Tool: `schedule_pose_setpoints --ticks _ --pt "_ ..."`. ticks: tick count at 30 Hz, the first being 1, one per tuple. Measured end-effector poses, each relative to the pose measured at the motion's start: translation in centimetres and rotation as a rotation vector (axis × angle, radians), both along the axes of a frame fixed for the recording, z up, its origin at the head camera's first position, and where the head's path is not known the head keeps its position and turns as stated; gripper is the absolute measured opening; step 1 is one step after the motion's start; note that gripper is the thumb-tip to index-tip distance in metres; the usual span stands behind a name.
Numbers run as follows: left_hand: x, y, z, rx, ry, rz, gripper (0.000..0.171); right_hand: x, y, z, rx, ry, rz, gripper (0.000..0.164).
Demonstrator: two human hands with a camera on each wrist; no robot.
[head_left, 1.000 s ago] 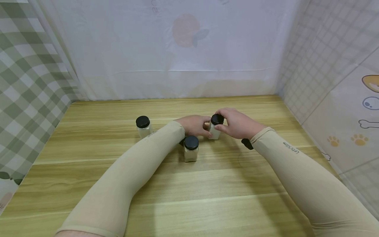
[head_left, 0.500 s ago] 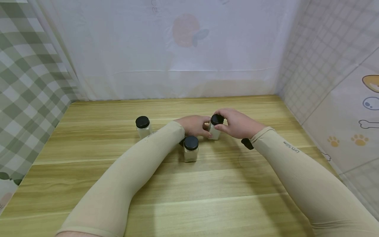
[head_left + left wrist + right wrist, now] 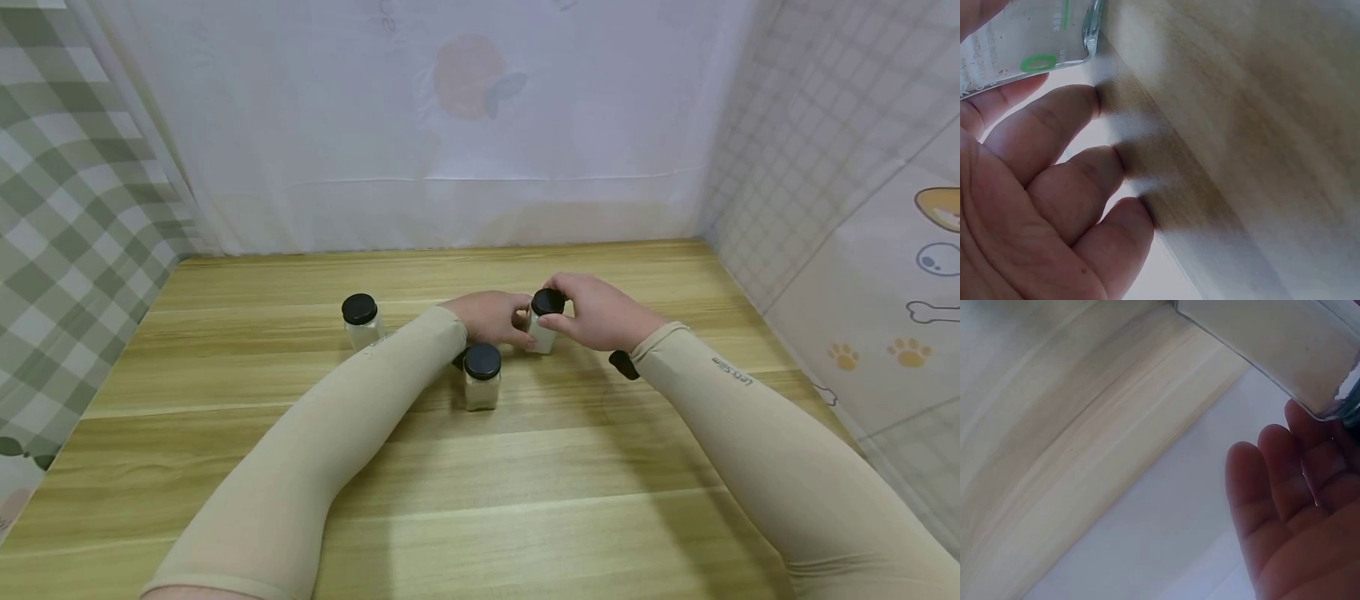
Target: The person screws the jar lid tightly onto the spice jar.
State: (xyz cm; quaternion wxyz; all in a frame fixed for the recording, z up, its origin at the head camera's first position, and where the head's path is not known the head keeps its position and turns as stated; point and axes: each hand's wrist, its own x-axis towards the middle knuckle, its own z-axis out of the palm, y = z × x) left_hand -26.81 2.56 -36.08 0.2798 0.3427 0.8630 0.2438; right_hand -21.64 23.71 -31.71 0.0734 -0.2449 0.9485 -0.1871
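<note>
A clear square jar with pale contents and a black lid stands upright between both hands, toward the back of the table. My left hand pinches its body from the left with thumb and forefinger. The left wrist view has the jar's glass with green print at top left, the other fingers loosely bent below it. From the right, my right hand grips the lid, thumb in front and fingers behind. In the right wrist view the jar's tan contents show, with fingers extending beneath its lid end.
A second black-lidded jar stands in front of the left wrist. Another such jar is farther left, its base partly behind the left sleeve. The wooden table meets a pale curtain at the back.
</note>
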Motion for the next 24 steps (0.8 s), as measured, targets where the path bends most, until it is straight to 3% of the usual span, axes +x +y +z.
schedule_pose_setpoints --ticks 24 --pt "0.09 -0.02 -0.08 0.007 0.012 0.019 0.048 0.25 -0.51 -0.05 -0.025 -0.008 -0.032 0.029"
